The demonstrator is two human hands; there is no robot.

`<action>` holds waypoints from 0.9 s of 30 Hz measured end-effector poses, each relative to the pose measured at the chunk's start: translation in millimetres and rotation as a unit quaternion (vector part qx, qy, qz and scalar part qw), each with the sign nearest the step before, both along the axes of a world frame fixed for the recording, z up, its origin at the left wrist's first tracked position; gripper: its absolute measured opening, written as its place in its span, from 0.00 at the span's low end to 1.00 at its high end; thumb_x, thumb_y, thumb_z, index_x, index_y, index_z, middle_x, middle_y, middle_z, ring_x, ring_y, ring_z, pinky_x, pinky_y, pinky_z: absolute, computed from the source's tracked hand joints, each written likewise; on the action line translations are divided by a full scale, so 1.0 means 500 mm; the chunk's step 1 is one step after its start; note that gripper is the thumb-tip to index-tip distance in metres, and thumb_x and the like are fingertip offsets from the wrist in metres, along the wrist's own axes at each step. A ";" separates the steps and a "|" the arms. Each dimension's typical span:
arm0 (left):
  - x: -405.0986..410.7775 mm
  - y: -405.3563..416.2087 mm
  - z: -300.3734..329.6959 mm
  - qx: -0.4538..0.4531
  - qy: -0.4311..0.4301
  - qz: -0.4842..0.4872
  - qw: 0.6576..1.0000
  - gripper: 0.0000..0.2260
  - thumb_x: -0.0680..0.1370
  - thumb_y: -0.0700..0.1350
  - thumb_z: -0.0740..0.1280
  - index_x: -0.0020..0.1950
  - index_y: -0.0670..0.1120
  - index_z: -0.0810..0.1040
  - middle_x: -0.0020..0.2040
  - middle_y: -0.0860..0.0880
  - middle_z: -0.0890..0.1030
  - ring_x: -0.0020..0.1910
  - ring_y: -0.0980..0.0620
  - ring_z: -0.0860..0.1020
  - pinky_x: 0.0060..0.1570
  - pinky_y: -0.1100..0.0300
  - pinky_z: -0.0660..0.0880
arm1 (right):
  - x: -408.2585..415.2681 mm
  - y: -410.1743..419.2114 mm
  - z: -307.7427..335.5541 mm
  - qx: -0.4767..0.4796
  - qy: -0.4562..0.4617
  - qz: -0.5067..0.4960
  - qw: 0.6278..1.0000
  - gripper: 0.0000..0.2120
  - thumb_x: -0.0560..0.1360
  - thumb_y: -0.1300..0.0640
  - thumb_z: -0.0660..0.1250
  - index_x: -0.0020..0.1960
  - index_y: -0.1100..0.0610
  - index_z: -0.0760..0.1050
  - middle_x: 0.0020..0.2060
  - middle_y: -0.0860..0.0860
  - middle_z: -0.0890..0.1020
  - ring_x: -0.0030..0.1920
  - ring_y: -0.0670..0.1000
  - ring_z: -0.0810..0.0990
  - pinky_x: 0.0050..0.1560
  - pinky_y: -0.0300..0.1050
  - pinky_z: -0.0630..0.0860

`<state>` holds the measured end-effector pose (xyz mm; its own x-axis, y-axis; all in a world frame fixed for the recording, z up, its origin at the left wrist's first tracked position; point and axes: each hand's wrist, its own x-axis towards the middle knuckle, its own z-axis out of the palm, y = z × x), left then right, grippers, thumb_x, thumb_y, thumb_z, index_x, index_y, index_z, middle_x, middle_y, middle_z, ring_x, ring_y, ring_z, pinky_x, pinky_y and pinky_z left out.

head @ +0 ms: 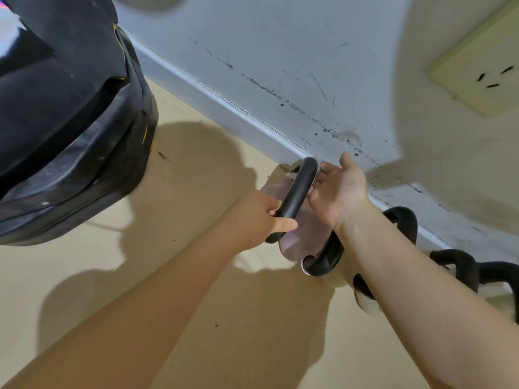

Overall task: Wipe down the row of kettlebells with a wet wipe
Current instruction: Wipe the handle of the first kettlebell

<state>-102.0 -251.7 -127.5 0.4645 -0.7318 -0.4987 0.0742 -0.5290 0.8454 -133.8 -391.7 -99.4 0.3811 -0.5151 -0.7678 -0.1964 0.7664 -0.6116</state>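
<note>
Left hand (pixel 257 220) wrapped round black handle (pixel 299 189) of pink kettlebell (pixel 297 237); right hand (pixel 338 192) open-fingered behind handle, holding nothing visible; wall (pixel 280 66) just beyond.

- We see two bare forearms, no sleeves reaching into view.
- Our left hand (pixel 254 217) and right hand (pixel 338 189) wear no gloves, rings or watch.

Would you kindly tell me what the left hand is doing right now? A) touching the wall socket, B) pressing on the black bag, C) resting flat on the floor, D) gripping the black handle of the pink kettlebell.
D: the left hand is wrapped around the black handle of the pink kettlebell.
</note>
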 end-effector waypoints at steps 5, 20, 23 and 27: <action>-0.006 0.001 0.011 0.014 -0.006 0.011 1.000 0.14 0.72 0.47 0.69 0.48 0.36 0.78 0.47 0.34 0.81 0.38 0.51 0.72 0.40 0.60 0.66 | -0.005 0.031 0.024 -0.025 0.026 -0.012 0.999 0.27 0.80 0.43 0.53 0.61 0.66 0.70 0.46 0.58 0.79 0.41 0.55 0.81 0.43 0.48 0.82; -0.019 0.006 0.012 -0.024 0.001 0.033 0.999 0.06 0.74 0.43 0.67 0.40 0.41 0.78 0.34 0.47 0.74 0.29 0.55 0.69 0.25 0.74 0.62 | -0.011 0.009 -0.014 0.108 -0.067 -0.181 0.975 0.19 0.81 0.46 0.51 0.56 0.59 0.72 0.38 0.45 0.74 0.30 0.50 0.76 0.43 0.41 0.81; -0.019 0.007 0.009 -0.017 -0.006 0.030 0.999 0.07 0.74 0.43 0.67 0.40 0.40 0.77 0.31 0.49 0.71 0.23 0.60 0.67 0.23 0.73 0.61 | 0.005 0.015 0.011 0.021 -0.020 -0.092 0.995 0.19 0.81 0.47 0.52 0.58 0.60 0.70 0.34 0.53 0.71 0.27 0.53 0.75 0.24 0.39 0.76; -0.019 0.008 0.010 -0.020 -0.002 0.033 0.999 0.09 0.74 0.44 0.67 0.42 0.38 0.77 0.34 0.46 0.73 0.27 0.57 0.67 0.23 0.72 0.61 | -0.020 0.048 0.041 -0.177 0.076 0.095 0.977 0.13 0.80 0.51 0.55 0.47 0.59 0.72 0.33 0.55 0.76 0.21 0.45 0.74 0.16 0.28 0.64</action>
<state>-111.6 -247.9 -122.3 0.5140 -0.7196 -0.4669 0.1037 -0.4882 0.8665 -143.8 -367.6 -79.1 0.3910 -0.6896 -0.6095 -0.4238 0.4529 -0.7844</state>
